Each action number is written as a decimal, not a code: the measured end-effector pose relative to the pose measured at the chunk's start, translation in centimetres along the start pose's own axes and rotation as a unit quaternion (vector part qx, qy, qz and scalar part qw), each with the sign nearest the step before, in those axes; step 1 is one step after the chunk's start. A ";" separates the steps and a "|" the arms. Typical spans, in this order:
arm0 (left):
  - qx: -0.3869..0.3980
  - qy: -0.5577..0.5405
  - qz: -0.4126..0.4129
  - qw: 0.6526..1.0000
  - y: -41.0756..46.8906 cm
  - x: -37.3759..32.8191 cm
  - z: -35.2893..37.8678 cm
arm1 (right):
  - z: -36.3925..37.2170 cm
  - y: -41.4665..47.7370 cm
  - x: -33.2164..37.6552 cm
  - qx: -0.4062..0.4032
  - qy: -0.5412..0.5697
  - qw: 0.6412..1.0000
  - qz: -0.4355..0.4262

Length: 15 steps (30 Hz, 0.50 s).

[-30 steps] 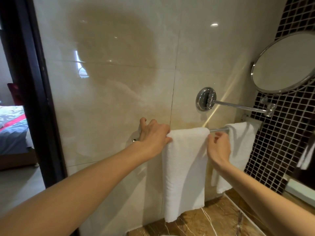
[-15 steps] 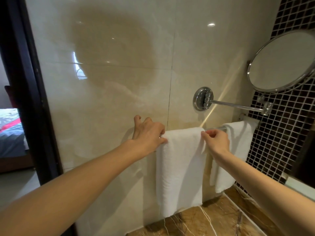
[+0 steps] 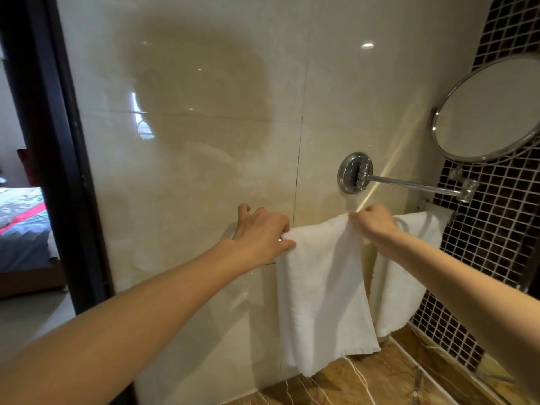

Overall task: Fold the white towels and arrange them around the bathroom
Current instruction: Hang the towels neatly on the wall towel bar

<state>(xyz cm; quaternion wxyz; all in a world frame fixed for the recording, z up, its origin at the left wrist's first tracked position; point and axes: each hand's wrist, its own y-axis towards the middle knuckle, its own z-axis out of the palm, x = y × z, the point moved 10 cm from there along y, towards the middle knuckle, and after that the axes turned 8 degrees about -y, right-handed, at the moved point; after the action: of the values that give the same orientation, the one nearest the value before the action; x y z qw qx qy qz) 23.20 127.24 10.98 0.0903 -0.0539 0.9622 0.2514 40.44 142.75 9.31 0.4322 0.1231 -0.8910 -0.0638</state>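
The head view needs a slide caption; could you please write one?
Left hand and right hand hold the top corners of a white hanging towel beside a second white towel.

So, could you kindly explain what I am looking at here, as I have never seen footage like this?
There is no machine: a person wears a camera on the head, looking forward and down, so the two bare arms are their own. The left hand grips the top left corner of a white towel hanging against the tiled wall, and the right hand pinches its top right corner. A second towel hangs beside it on the right. A round mirror on a metal arm is mounted above. A brown marble counter lies below.
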 end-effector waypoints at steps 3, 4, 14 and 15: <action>0.002 -0.004 0.002 1.000 0.1 0.0 0.0 | -0.4 0.7 -0.1 0.009 -0.001 1.000 0.021; 0.002 -0.006 0.002 1.000 0.1 0.0 0.1 | -0.4 0.7 -0.3 0.014 -0.009 0.999 0.028; -0.003 -0.006 0.002 1.000 0.2 -0.2 0.2 | 0.6 0.2 0.0 -0.038 -0.248 0.962 -0.108; -0.004 -0.007 0.001 1.000 0.2 -0.2 0.2 | 0.5 0.1 0.2 -0.040 -0.264 0.957 -0.113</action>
<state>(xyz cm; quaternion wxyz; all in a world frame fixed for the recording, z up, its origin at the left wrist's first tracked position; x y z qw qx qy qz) 23.39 127.53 10.97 0.0965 -0.0510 0.9606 0.2554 39.90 142.77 9.17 0.1764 0.1842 -0.9504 -0.1782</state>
